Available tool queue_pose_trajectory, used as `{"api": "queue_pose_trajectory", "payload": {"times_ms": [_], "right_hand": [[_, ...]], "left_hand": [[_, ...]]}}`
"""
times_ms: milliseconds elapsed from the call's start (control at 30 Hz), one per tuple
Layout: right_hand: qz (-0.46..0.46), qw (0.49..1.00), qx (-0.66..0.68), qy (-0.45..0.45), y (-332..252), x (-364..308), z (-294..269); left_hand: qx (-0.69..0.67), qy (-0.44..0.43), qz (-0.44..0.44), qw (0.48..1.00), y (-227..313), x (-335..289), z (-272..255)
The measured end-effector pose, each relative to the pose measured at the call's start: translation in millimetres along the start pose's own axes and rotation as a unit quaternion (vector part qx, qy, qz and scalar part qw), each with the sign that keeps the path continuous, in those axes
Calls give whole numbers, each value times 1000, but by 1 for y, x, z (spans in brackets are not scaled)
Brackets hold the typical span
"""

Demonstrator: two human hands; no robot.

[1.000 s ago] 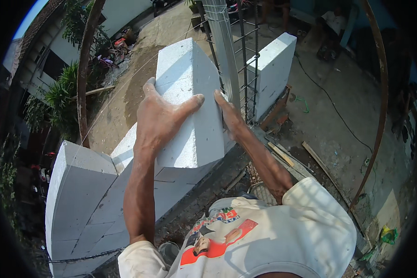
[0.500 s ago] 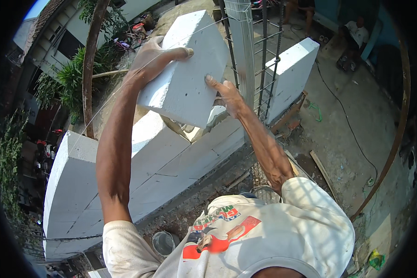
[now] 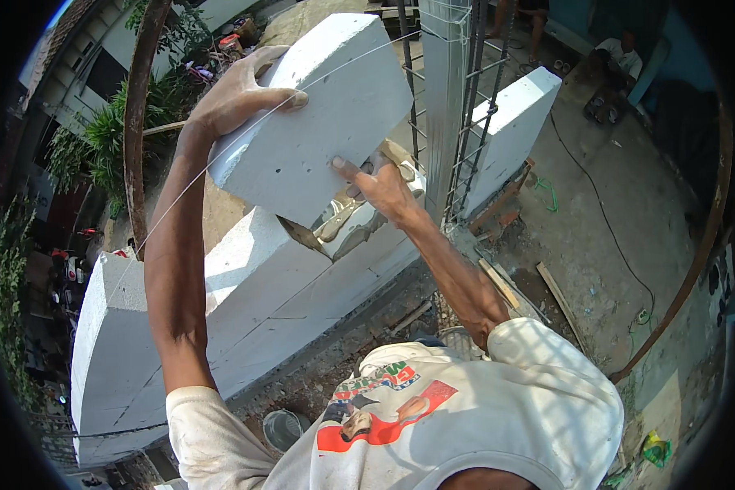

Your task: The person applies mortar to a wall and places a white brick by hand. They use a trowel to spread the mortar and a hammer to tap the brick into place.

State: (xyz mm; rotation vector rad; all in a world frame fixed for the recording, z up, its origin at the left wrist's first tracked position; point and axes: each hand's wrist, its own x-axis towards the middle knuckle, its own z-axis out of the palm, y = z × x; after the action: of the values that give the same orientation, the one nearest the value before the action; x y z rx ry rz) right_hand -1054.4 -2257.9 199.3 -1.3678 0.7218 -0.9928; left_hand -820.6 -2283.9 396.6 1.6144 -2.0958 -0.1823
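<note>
A white aerated concrete block point(image 3: 327, 114) is held up in the air, tilted, over a wall of the same blocks point(image 3: 278, 302). My left hand point(image 3: 241, 96) grips its upper left edge, the thumb across the near face. My right hand point(image 3: 380, 184) holds its lower right part, thumb on the face and the other fingers partly hidden behind. Beneath the block, wet grey mortar point(image 3: 355, 224) lies in a gap in the wall's top course, with some on the end of the neighbouring block. A thin string line point(image 3: 343, 67) passes across the front of the held block.
A grey column point(image 3: 439, 106) with steel rebar point(image 3: 475, 122) stands right of the gap, and another white wall section point(image 3: 514, 122) is beyond it. Curved rusty bars point(image 3: 136, 131) rise at both sides. A grey bucket point(image 3: 286, 429) sits below. Loose wood point(image 3: 565, 302) and a cable lie on the ground.
Both hands have moved the block slightly left, and its broad face has turned more toward me. More of the mortared gap now shows. My right hand has shifted left and down with it.
</note>
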Motion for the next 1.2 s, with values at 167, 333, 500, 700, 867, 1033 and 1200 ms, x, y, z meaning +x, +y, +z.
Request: {"api": "queue_pose_trajectory", "payload": {"times_ms": [167,333,500,700,867,1033,1200], "right_hand": [[4,998,-17,57,15,-18,8],[108,993,-26,37,36,-29,0],[143,989,-19,27,49,-43,-6],[184,982,-37,23,68,-58,-22],[220,975,-31,20,83,-68,-30],[238,969,-58,14,84,-72,-34],[241,967,-75,9,83,-71,-36]], "left_hand": [[1,-65,3,998,26,1,11],[6,-84,17,996,28,0,37],[-24,-121,-40,992,29,-12,61],[-44,-152,-27,987,33,-22,92],[-30,-146,-18,989,16,-31,121],[-29,-144,-15,989,14,-34,132],[-21,-173,-50,983,17,-36,132]]}}
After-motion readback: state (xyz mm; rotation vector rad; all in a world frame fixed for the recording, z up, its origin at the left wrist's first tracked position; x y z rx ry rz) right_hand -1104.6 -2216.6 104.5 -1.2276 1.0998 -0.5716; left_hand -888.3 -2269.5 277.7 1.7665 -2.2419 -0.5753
